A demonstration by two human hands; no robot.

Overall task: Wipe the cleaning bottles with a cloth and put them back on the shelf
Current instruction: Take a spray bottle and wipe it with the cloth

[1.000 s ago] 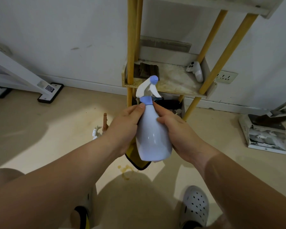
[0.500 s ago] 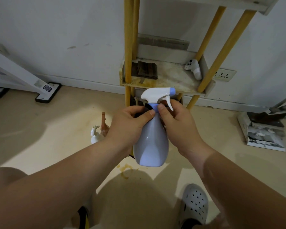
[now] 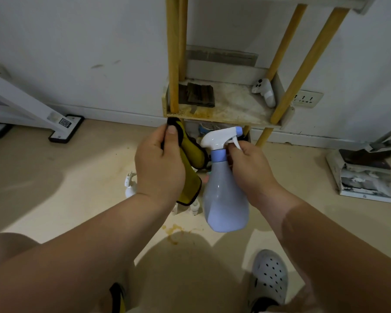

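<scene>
The person holds a spray bottle (image 3: pixel 226 204) upright in front of the body, just right of the middle of the view. The right hand (image 3: pixel 251 170) grips it by the neck, fingers curled round the blue collar under the white trigger head, whose nozzle points toward three o'clock. The pale blue body hangs below the hand, clear of the floor.

At nine o'clock from the bottle, the left hand (image 3: pixel 158 163) pinches a yellow cloth (image 3: pixel 190 188) with a black edge. The thumb presses on the top corner, and the rest of the cloth hangs down behind the palm. Cloth and bottle are just beside each other; whether they touch cannot be told.

At twelve o'clock from the hands stands a shelf (image 3: pixel 230 109) with yellow wooden posts and a stained board. On the board lie a dark flat block (image 3: pixel 199 94) at the left and a white game controller (image 3: pixel 265 91) at the right, well apart.

On the floor at seven o'clock from the left hand stands a small white spray bottle (image 3: pixel 129 187). A wall socket (image 3: pixel 307 99) sits at three o'clock from the shelf, and a pile of papers (image 3: pixel 366 179) lies on the floor at the right edge. A grey shoe (image 3: pixel 270 276) shows at five o'clock in the view.
</scene>
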